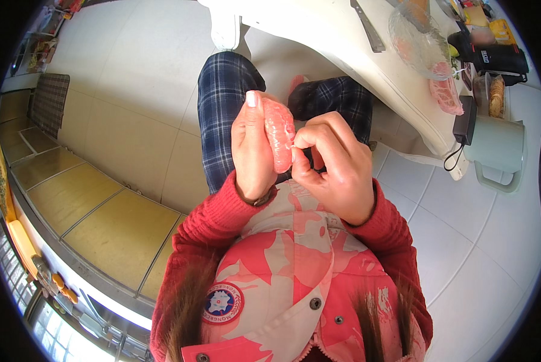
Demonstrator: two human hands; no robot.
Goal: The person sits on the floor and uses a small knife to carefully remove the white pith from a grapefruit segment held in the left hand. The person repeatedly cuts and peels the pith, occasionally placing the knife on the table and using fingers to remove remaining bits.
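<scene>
In my left hand [254,154] is a peeled segment piece of pink citrus, seemingly pomelo or grapefruit [279,135], held upright with the thumb along its side. My right hand [331,160] pinches with thumb and forefinger at the fruit's right edge; a tiny pale bit shows at the fingertips. On the white table to the right stands a clear glass bowl [417,40]. Beside its rim lies more pink citrus [446,96], with membrane showing. A knife [368,27] rests near the table's far edge.
A black box-like object with a wrist strap [464,120] and a pale green mug [496,149] are at the right, near a black bottle [501,59] and a packet of round biscuits [496,95]. The curved edge of the white table [388,97] runs past my right knee.
</scene>
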